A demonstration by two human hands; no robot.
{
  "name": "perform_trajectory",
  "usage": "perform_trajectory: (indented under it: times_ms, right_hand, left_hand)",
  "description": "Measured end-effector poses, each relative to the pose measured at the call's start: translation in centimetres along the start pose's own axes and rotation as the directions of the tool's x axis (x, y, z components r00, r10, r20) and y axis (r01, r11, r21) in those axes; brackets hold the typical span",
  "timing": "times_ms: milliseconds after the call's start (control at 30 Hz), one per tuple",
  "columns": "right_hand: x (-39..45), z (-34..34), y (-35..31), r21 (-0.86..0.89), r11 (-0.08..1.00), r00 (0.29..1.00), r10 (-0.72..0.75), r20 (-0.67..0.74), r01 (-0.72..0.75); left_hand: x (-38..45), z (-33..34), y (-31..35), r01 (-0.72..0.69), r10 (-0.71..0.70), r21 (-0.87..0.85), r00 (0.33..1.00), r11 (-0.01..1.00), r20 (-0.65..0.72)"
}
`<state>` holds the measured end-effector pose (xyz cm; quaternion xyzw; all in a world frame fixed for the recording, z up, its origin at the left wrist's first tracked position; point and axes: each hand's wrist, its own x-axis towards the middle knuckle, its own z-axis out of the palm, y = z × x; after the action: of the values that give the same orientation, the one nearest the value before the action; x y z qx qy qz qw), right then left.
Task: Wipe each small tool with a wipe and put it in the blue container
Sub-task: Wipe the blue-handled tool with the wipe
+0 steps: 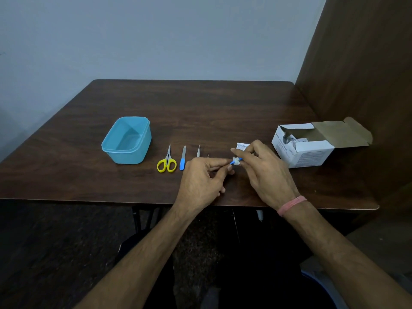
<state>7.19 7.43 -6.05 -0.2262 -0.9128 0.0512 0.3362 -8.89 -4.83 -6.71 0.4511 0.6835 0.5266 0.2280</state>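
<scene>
Dark wood-grain table (200, 103), slight sheen; smooth plastic blue container (127, 141); cardboard box (312, 150).

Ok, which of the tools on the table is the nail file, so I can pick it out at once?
Start at the open light-blue plastic container on the dark wooden table. To its right, tools lie in a row. The slim metal nail file with a blue handle is second, just right of the yellow-handled scissors. It alone is one straight strip with a blue grip and no loops.
</scene>
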Motion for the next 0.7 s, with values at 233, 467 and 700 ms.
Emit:
perform_trajectory:
  times_ms: [233,467,700]
  right_hand:
    - [-0.01,-0.30,-0.08,0.041,0.999,1.000,-0.011,0.017,0.010]
    - [-0.32,-0.14,0.13,0.060,0.998,0.998,-0.020,-0.062,0.023]
    - [-0.39,-0.02,0.23,0.007,0.999,0.992,-0.052,-0.114,0.053]
  left_hand:
    - [-0.16,0.03,0.18,-0.017,0.017,0.053,1.000,0.998,-0.012]
    - [-0.25,0.05,0.40,-0.009,0.010,0.058,1.000,0.998,-0.024]
    - [-0.28,0.34,0.55,0.006,-0.003,0.040,0.998,0.999,-0.064]
